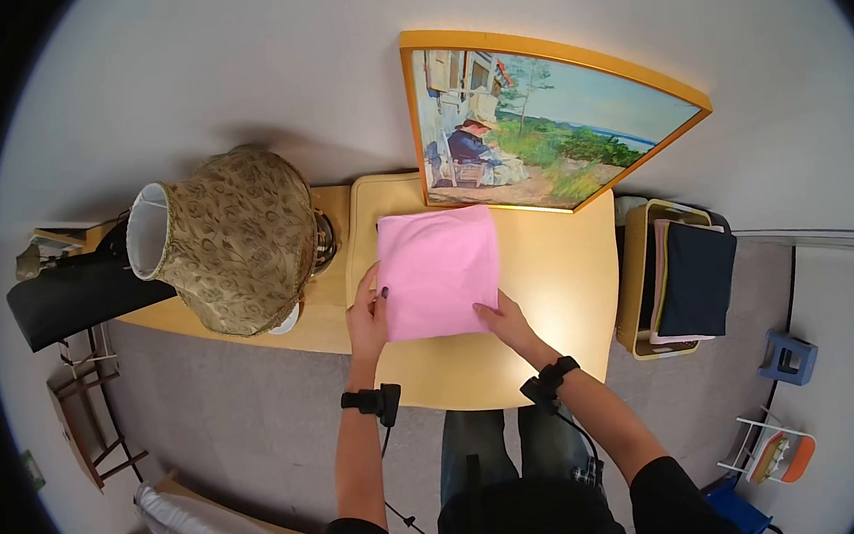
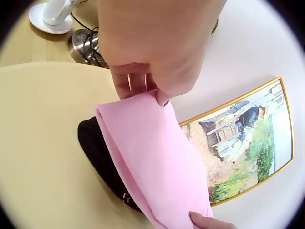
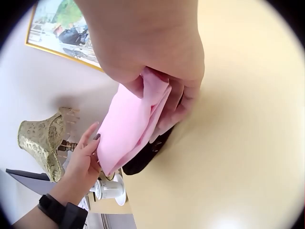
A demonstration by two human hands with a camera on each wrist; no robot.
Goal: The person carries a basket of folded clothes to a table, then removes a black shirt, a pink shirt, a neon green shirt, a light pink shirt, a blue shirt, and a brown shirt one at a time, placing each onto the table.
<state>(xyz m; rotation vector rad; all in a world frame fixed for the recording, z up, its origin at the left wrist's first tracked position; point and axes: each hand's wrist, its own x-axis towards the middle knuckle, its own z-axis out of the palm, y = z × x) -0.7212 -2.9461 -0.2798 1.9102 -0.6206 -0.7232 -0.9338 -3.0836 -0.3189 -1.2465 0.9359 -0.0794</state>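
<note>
A folded, soft pink fabric square (image 1: 440, 266) is held over the pale yellow wooden table (image 1: 552, 267), on the person's side of the gold-framed landscape painting (image 1: 566, 120). The left hand (image 1: 366, 320) pinches its left edge, the right hand (image 1: 510, 325) its near right corner. Black fabric (image 2: 97, 150) shows underneath. A brown patterned lampshade (image 1: 244, 241) is left of the painting.

bright, diffuse light; in the head view, glare on the table (image 1: 540, 303) at four o'clock, soft wall shadows around the lampshade (image 1: 235, 244) at nine; fisheye bending, black corners.
</note>
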